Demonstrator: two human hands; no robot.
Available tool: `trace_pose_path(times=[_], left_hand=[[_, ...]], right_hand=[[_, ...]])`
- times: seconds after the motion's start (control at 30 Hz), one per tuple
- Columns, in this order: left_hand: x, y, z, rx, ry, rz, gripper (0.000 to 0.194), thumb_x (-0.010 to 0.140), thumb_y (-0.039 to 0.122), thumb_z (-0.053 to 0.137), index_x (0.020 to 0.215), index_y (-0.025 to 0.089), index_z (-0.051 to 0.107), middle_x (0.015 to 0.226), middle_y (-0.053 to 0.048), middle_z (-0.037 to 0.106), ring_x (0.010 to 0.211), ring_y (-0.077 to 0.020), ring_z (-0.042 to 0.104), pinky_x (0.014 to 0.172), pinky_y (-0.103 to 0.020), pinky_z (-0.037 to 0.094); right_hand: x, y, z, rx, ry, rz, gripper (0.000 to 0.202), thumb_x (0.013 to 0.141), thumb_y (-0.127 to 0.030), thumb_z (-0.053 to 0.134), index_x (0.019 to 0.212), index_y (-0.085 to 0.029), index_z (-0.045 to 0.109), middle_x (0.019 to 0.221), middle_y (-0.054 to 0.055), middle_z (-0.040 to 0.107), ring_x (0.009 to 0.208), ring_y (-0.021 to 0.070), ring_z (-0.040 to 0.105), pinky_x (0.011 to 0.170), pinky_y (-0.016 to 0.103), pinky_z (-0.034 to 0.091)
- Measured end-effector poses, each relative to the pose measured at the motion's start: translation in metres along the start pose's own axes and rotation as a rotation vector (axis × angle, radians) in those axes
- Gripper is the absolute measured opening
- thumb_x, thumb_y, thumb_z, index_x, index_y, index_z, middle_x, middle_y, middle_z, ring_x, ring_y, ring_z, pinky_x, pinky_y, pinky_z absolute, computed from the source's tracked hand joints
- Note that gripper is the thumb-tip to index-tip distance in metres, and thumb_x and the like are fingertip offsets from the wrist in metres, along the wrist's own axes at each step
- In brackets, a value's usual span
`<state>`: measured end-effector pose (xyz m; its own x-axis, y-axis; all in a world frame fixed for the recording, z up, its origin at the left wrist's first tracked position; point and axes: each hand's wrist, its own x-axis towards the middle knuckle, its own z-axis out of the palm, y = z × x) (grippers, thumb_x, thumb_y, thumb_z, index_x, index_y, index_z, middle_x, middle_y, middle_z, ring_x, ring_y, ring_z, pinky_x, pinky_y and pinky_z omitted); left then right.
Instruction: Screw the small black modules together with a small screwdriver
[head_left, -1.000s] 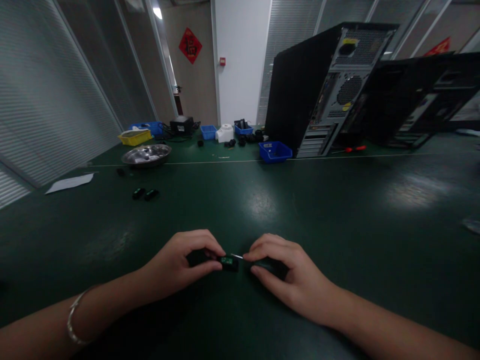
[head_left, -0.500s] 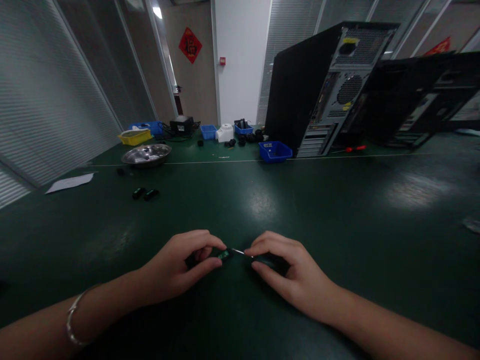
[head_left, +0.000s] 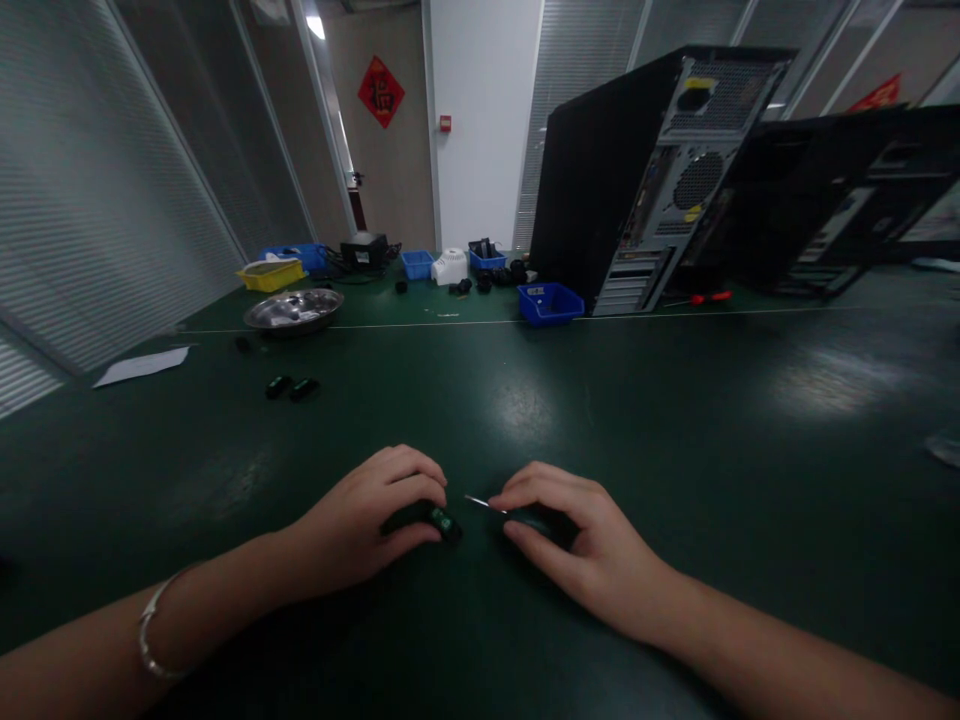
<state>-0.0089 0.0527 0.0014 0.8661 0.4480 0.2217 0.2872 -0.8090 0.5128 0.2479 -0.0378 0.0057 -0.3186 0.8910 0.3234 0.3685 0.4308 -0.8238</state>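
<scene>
A small black part with a green circuit board [head_left: 445,523] sits between the thumb and fingers of my left hand [head_left: 390,510], low over the dark green table [head_left: 480,420]. My right hand [head_left: 574,530] pinches a thin metal tool [head_left: 480,502], its tip pointing left at the part with a short gap between them. The tool's rear end is hidden in the hand, so its exact kind does not show. Two similar black parts [head_left: 291,388] lie farther off on the left.
Far left stand a metal bowl [head_left: 294,312], a yellow bin [head_left: 271,276] and a paper sheet [head_left: 142,366]. A blue bin [head_left: 550,304] is beside a tall black computer case [head_left: 607,170]. A red-handled screwdriver [head_left: 709,298] lies at the case's foot.
My left hand has turned the small part so its outer end points down and right, away from the tool tip. My right hand has stayed in place.
</scene>
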Motion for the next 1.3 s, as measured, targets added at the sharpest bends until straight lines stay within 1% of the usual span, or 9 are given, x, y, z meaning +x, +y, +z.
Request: trace_pose_path(times=[0.1, 0.2, 0.33, 0.53, 0.73, 0.83, 1.13, 1.3], left_hand=[[0.0005, -0.0005, 0.0005, -0.047, 0.007, -0.001, 0.016, 0.090, 0.013, 0.066, 0.104, 0.021, 0.062, 0.103, -0.005, 0.066, 0.096, -0.0226, 0.060, 0.084, -0.035, 0.048], [0.0001, -0.0002, 0.0001, -0.094, 0.024, -0.032, 0.012, 0.090, 0.016, 0.066, 0.102, 0.020, 0.063, 0.097, -0.004, 0.065, 0.089, -0.0209, 0.060, 0.078, -0.032, 0.048], [0.0000, 0.0018, -0.0009, -0.138, 0.042, -0.063, 0.012, 0.090, 0.018, 0.068, 0.101, 0.019, 0.063, 0.096, -0.004, 0.066, 0.087, -0.0197, 0.062, 0.076, -0.030, 0.047], [0.0011, 0.0052, -0.0002, -0.171, 0.035, -0.064, 0.010, 0.090, 0.020, 0.067, 0.100, 0.019, 0.064, 0.094, -0.004, 0.066, 0.085, -0.0191, 0.062, 0.075, -0.029, 0.048], [0.0006, 0.0054, 0.0027, -0.127, 0.046, -0.034, 0.010, 0.089, 0.019, 0.069, 0.098, 0.019, 0.065, 0.088, -0.002, 0.065, 0.081, -0.0186, 0.061, 0.071, -0.028, 0.045], [0.0002, 0.0052, 0.0044, -0.128, 0.054, -0.024, 0.010, 0.089, 0.019, 0.069, 0.098, 0.019, 0.065, 0.087, -0.002, 0.065, 0.080, -0.0183, 0.061, 0.071, -0.027, 0.045], [0.0001, 0.0063, 0.0053, -0.175, 0.018, -0.072, 0.012, 0.087, 0.018, 0.072, 0.096, 0.019, 0.066, 0.088, -0.002, 0.065, 0.080, -0.0175, 0.062, 0.071, -0.026, 0.045], [0.0000, 0.0061, 0.0030, -0.130, -0.001, -0.073, 0.014, 0.088, 0.021, 0.073, 0.098, 0.019, 0.065, 0.090, -0.002, 0.064, 0.082, -0.0189, 0.060, 0.072, -0.028, 0.044]], right_hand=[[0.0006, -0.0017, -0.0001, -0.010, -0.011, -0.007, 0.021, 0.089, -0.009, 0.060, 0.104, -0.017, 0.072, 0.098, 0.008, 0.069, 0.090, 0.0212, 0.066, 0.081, 0.035, 0.053], [0.0010, -0.0033, -0.0007, -0.043, -0.044, -0.017, 0.021, 0.088, -0.010, 0.060, 0.103, -0.017, 0.073, 0.098, 0.009, 0.070, 0.091, 0.0226, 0.065, 0.081, 0.037, 0.052], [0.0002, -0.0023, -0.0010, -0.084, -0.061, -0.024, 0.021, 0.088, -0.010, 0.060, 0.103, -0.018, 0.072, 0.098, 0.009, 0.070, 0.092, 0.0230, 0.065, 0.082, 0.038, 0.052], [-0.0010, -0.0005, 0.0000, -0.110, -0.074, -0.054, 0.022, 0.088, -0.009, 0.060, 0.103, -0.020, 0.071, 0.097, 0.008, 0.070, 0.091, 0.0222, 0.064, 0.082, 0.037, 0.051], [-0.0021, -0.0006, 0.0005, -0.148, -0.102, -0.048, 0.023, 0.087, -0.008, 0.060, 0.104, -0.020, 0.070, 0.099, 0.007, 0.070, 0.091, 0.0226, 0.064, 0.083, 0.038, 0.049], [-0.0023, -0.0007, 0.0002, -0.141, -0.101, -0.044, 0.023, 0.087, -0.008, 0.060, 0.104, -0.020, 0.070, 0.098, 0.007, 0.069, 0.091, 0.0224, 0.063, 0.083, 0.038, 0.049], [-0.0003, -0.0024, -0.0011, -0.091, -0.088, -0.041, 0.021, 0.088, -0.009, 0.060, 0.104, -0.017, 0.072, 0.097, 0.009, 0.069, 0.091, 0.0231, 0.064, 0.082, 0.038, 0.049], [-0.0010, -0.0019, -0.0009, -0.072, -0.070, -0.036, 0.021, 0.089, -0.009, 0.060, 0.104, -0.017, 0.072, 0.097, 0.009, 0.069, 0.092, 0.0233, 0.064, 0.082, 0.038, 0.050]])
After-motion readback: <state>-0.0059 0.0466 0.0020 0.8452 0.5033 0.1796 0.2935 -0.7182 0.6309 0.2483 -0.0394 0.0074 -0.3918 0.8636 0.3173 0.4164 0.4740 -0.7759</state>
